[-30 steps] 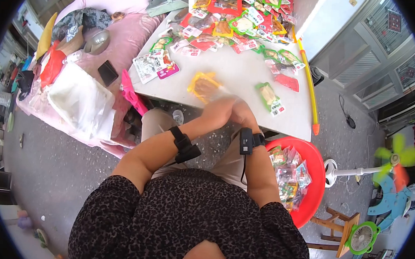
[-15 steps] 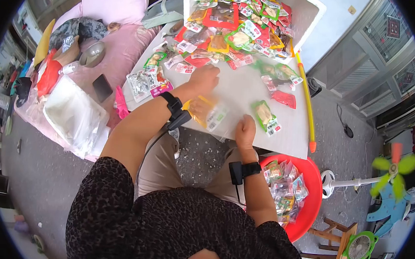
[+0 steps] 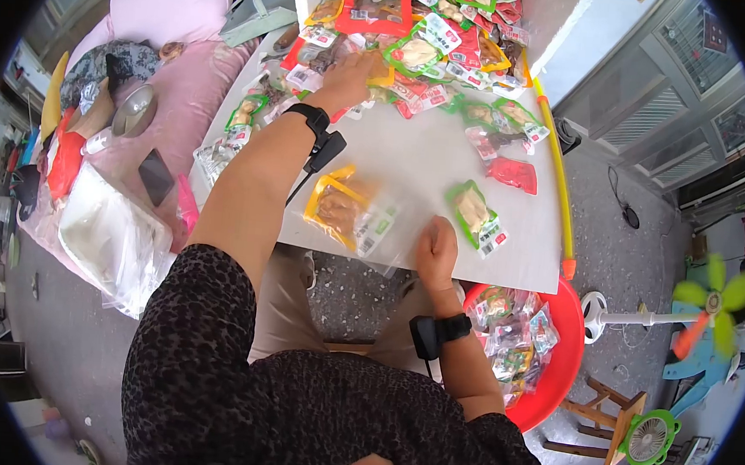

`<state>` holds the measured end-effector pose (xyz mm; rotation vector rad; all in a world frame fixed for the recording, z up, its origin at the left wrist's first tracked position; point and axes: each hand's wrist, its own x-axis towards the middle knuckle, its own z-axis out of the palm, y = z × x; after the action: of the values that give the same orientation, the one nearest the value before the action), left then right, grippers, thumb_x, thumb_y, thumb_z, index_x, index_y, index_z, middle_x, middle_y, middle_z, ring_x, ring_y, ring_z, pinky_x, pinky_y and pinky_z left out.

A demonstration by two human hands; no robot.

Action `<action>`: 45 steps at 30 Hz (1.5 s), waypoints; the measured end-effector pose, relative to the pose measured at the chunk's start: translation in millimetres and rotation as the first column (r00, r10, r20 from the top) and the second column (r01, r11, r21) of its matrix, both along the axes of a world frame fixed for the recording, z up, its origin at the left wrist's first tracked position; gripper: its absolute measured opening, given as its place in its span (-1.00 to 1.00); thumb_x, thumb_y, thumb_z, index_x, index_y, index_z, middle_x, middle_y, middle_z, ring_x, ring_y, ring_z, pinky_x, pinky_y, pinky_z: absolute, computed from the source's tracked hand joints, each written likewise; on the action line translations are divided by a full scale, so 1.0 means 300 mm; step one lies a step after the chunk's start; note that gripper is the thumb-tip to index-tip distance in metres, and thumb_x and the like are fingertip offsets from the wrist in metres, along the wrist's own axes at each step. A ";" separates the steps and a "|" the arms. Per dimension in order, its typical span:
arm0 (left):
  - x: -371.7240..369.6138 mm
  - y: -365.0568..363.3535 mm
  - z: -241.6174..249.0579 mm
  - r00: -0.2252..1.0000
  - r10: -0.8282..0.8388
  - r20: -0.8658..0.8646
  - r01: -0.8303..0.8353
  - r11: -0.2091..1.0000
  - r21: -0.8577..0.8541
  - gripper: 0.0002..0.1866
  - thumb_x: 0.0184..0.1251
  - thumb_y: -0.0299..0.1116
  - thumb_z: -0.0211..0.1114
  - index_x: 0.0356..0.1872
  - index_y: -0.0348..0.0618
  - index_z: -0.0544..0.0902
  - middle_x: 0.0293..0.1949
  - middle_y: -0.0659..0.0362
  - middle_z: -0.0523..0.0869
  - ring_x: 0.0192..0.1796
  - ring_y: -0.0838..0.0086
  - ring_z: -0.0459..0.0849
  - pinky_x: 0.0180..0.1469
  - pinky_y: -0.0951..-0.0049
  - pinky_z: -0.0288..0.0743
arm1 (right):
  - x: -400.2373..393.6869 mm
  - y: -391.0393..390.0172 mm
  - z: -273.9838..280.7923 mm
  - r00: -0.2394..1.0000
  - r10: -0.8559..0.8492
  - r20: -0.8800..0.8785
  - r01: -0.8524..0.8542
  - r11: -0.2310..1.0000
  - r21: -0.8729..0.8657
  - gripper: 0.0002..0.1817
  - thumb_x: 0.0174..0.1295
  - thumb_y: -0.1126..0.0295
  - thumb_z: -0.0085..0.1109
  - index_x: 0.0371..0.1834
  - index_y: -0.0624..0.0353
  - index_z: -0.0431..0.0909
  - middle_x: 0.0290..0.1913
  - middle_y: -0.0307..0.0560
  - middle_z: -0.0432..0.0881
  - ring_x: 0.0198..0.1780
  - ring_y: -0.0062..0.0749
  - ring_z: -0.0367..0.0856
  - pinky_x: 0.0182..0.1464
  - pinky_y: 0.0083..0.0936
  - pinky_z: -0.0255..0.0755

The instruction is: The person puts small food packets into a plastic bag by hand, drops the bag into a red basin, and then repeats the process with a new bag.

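Note:
My left hand [image 3: 349, 80] lies on the front of the food packet pile, its fingers stretched over the packets beside a yellow-edged packet [image 3: 382, 76]. I cannot make out a firm hold there. My right hand [image 3: 436, 252] is closed at the table's front edge, its fingers around the edge of a clear plastic bag [image 3: 381, 229]. In that bag lies a yellow-edged packet [image 3: 337, 206] of brown food. Just right of my right hand rests a green-edged packet [image 3: 473, 209] with pale food inside.
A white foam box [image 3: 562, 30] spills many packets onto the white table [image 3: 395, 156]. A red tub [image 3: 565, 350] of bagged packets stands at the lower right. A yellow pole [image 3: 556, 176] runs along the table's right side. Left is a pink-covered bed [image 3: 201, 91].
My left hand has moved up and left, from bare table onto the packet pile. My right hand stays by the table's front edge. The view has shifted slightly.

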<state>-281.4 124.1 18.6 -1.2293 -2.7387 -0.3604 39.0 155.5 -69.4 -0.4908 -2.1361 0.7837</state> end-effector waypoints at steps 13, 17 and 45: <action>0.032 -0.015 -0.020 0.946 -0.181 -0.269 0.212 0.973 0.092 -0.79 -0.02 -0.41 0.01 -0.31 -0.09 0.50 -0.37 0.06 0.56 -0.29 0.22 0.54 -0.26 0.25 0.38 | 0.000 0.001 -0.012 1.000 0.001 -0.008 -0.001 1.000 0.032 -0.75 -0.11 0.56 0.00 -0.28 0.34 0.35 -0.30 0.18 0.44 -0.26 0.04 0.41 -0.21 -0.27 0.31; 0.152 -0.088 0.066 0.992 -0.076 -0.105 0.108 0.930 0.350 -0.85 0.03 -0.42 -0.03 -0.39 -0.15 0.48 -0.42 0.04 0.54 -0.35 0.25 0.54 -0.31 0.27 0.39 | 0.002 -0.002 -0.012 1.000 -0.014 -0.017 0.014 0.999 0.046 -0.76 -0.11 0.56 0.00 -0.29 0.34 0.35 -0.31 0.18 0.45 -0.27 0.03 0.41 -0.21 -0.26 0.31; 0.878 -0.526 -0.065 -0.316 -0.689 0.652 -0.427 0.717 0.551 -0.79 0.14 -0.45 -0.01 -0.17 -0.18 0.39 -0.30 0.20 0.52 -0.28 0.54 0.49 -0.25 0.53 0.38 | 0.283 -0.086 0.135 0.805 0.244 -0.540 -0.517 -0.157 -0.841 -0.60 0.00 0.46 0.09 -0.05 0.22 0.31 -0.11 -0.10 0.46 -0.14 -0.33 0.49 -0.12 -0.41 0.40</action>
<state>-18.2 -33.6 -0.7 -1.0642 -1.9776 -3.7301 123.8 129.8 -29.0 -0.3575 -1.0093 2.7197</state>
